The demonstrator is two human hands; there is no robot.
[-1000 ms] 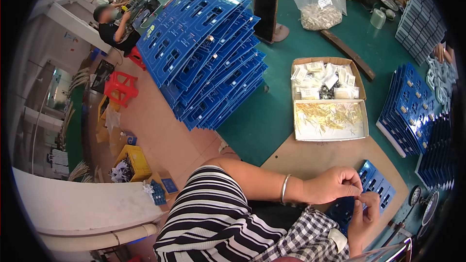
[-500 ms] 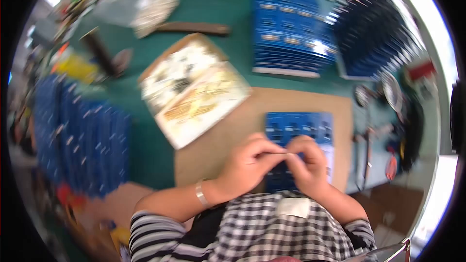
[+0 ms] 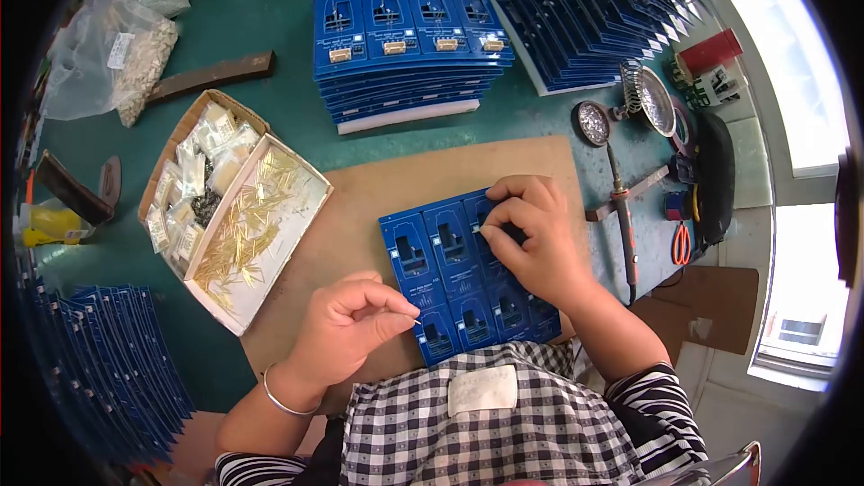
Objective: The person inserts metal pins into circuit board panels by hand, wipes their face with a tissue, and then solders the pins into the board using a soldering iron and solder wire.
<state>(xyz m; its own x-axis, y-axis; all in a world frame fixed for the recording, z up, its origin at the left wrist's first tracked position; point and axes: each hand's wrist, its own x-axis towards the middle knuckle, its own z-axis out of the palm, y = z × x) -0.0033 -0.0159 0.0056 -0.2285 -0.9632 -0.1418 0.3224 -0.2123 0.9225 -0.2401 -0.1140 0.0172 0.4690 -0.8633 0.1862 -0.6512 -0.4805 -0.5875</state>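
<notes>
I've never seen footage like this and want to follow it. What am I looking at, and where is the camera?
There is no machine here: these are a person's two bare hands. Every picture comes from one camera worn on the head, looking forward and down. The left hand seems to pinch something thin and pale, too small to name. The right hand is at a blue circuit board; whether it holds anything is unclear. Beneath lies a brown mat on a green table. Around it are an open box of golden strips and small packets, stacked blue boards and a soldering iron.
</notes>
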